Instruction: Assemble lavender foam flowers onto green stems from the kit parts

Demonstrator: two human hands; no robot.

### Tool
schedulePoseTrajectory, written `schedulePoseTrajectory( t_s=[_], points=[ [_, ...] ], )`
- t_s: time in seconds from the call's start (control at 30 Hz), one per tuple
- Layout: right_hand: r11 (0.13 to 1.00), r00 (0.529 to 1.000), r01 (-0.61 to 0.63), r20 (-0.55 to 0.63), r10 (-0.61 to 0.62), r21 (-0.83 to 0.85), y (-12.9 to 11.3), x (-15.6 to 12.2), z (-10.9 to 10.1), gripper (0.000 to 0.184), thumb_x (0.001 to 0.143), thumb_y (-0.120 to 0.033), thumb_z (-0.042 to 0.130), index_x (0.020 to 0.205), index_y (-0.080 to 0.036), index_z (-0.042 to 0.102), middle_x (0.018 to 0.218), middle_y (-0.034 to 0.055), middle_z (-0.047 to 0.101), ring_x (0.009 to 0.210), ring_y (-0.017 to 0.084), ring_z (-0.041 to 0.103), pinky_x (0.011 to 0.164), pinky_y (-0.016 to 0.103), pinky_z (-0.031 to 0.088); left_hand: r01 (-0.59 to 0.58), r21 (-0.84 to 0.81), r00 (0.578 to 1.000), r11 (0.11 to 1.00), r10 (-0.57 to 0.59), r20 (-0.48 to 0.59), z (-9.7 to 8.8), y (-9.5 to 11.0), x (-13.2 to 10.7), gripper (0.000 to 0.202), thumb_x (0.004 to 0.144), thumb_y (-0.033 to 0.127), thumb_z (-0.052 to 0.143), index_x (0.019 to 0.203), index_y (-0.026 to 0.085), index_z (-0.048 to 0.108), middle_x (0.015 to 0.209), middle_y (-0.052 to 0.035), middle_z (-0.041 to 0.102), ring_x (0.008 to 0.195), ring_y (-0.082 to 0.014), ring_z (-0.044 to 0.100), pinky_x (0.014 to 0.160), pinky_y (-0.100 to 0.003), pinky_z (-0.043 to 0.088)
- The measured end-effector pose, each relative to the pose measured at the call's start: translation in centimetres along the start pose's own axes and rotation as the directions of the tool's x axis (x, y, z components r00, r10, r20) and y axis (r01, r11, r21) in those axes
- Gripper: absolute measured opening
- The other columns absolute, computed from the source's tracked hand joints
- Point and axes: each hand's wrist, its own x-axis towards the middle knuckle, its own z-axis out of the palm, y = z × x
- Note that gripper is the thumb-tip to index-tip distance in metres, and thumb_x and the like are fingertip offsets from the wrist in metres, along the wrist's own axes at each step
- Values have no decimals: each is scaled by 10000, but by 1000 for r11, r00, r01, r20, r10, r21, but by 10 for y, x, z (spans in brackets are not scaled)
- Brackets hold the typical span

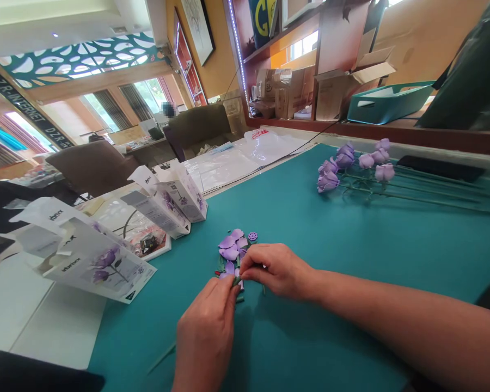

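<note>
My left hand (pixel 207 332) and my right hand (pixel 275 269) meet over a small heap of purple petal pieces (pixel 231 249) on the teal mat (pixel 351 245). Both hands have their fingers pinched together on small green and purple parts at the near edge of the heap; what exactly each holds is hidden by the fingers. A tiny purple round part (pixel 252 236) lies just beyond the heap. Several finished purple flowers (pixel 351 160) on long green stems lie at the far right of the mat.
Opened white packages printed with purple flowers (pixel 102 261) (pixel 175 198) lie at the left. Clear plastic bags (pixel 245 155) lie at the back. A shelf holds cardboard boxes (pixel 343 87) and a teal tray (pixel 387 100). Brown chairs (pixel 92 166) stand behind.
</note>
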Motion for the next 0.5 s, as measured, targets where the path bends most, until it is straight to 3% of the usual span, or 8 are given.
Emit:
schedulePoseTrajectory(
  t_s=[0.23,0.33,0.4,0.5],
  points=[
    [998,998,-60,14,60,23,-1,-1,3,44,816,-173,613,779,-180,634,753,3,666,698,114,585,654,216,408,32,-26,999,999,-31,37,2,2,-1,255,933,311,401,967,214,634,833,-26,662,726,-163,619,627,-252,407],
    [984,991,-136,28,134,117,-3,1,2,46,786,-168,633,742,-176,640,711,-7,652,667,110,572,630,217,405,50,-55,997,997,-47,54,1,4,0,269,935,309,389,973,209,636,833,-28,659,728,-163,620,626,-252,410],
    [925,967,-253,85,239,284,-4,3,1,70,789,-189,619,725,-171,643,674,-12,638,638,107,569,602,213,419,78,-70,996,995,-74,58,0,3,1,277,931,316,389,995,210,637,821,-27,654,716,-164,619,612,-251,410],
    [760,926,-378,192,327,528,-4,5,-1,179,840,-248,538,728,-163,648,687,-3,642,648,108,584,627,220,461,124,-80,991,989,-119,64,-2,1,3,284,921,339,392,986,217,641,802,-30,655,696,-173,618,581,-253,407]
  ],
)
